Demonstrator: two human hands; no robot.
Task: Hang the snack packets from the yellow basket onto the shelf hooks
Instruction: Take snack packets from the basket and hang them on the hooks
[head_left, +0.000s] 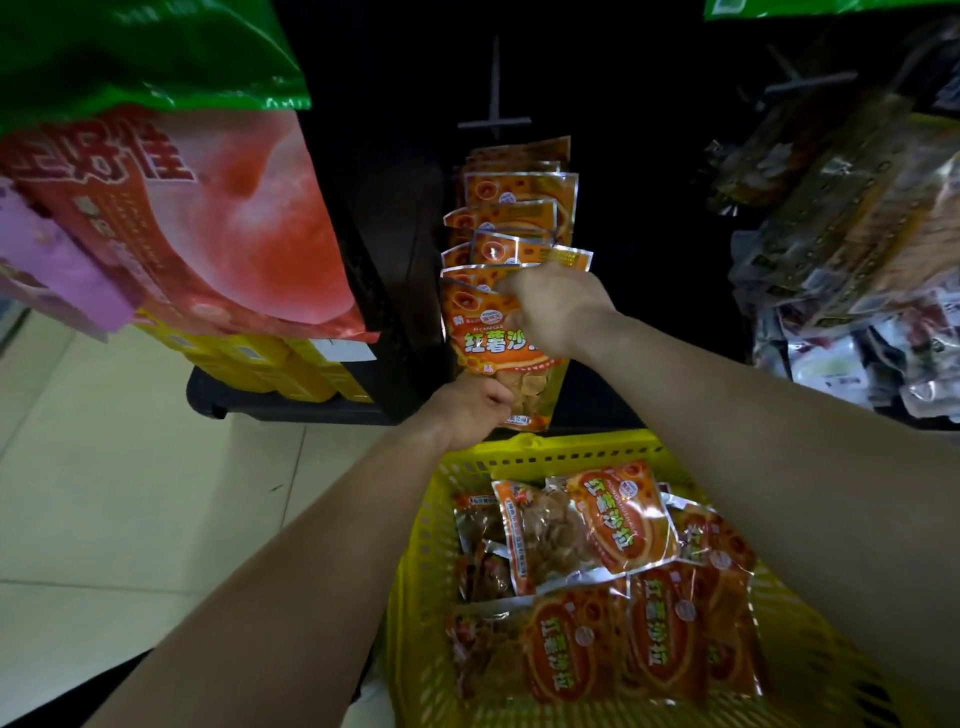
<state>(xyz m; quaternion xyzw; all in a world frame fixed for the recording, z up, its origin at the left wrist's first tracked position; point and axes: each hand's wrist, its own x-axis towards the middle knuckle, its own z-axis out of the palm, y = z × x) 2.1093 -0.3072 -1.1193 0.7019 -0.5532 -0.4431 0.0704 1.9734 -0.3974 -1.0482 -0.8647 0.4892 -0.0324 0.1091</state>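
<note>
An orange snack packet (493, 348) hangs at the front of a row of like packets (514, 208) on a shelf hook. My right hand (556, 306) grips its upper part near the hook. Its lower corner is pinched in my left hand (472, 410). Below my arms stands the yellow basket (415, 597), holding several more orange packets (618, 519). An empty hook (494, 98) juts out above the hanging row.
Large red and green bags (171, 208) hang at the upper left over yellow boxes (270, 364) on a low black shelf. Mixed packets (852, 249) crowd the hooks at the right. Pale floor tiles (130, 493) lie to the left of the basket.
</note>
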